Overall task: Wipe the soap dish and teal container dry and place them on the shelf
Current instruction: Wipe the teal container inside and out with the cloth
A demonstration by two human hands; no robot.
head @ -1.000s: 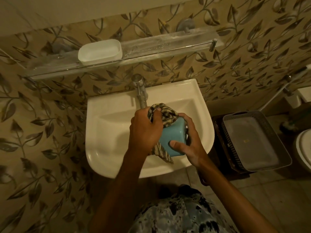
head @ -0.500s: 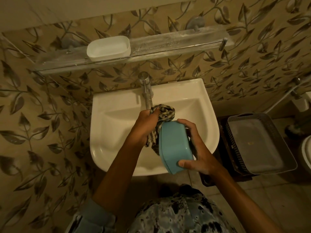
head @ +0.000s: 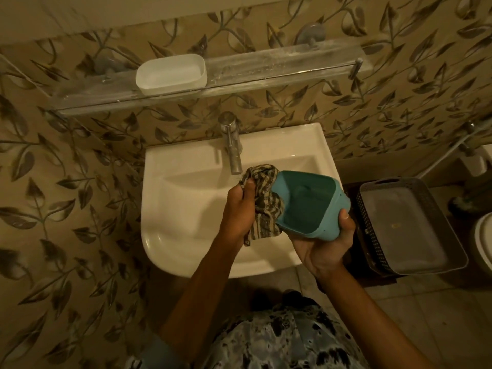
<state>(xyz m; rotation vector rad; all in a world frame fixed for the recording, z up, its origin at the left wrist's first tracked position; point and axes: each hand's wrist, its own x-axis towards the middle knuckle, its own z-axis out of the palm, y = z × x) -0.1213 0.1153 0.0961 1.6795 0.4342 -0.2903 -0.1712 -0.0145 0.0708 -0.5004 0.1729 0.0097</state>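
Teal container: teal container (head: 306, 206) is held over the right side of the white basin (head: 186, 209), tipped so its open mouth faces up and toward the person; judged, this exposes the inside for wiping.
Right hand: right hand (head: 323, 246) cups the container from below, thumb pressed on the near corner, fingers wrapped around the far side; the grip is closed on it, leaving the mouth unobstructed.
Left hand: left hand (head: 241, 209) is fisted around a bunched striped cloth (head: 266, 203), fingers pressed together on the fabric, the cloth touching the container's left rim.
Why over the basin: judged, any drips fall into the sink, not on the floor.
Soap dish: white soap dish (head: 171, 74) already sits upright on the glass shelf (head: 279, 66), toward its left half, above the tap (head: 231, 145).
Shelf space: the stretch right of the dish is bare, a likely spot for the container.
Progress: judged, one item is shelved; the inside of the container is not yet finished.
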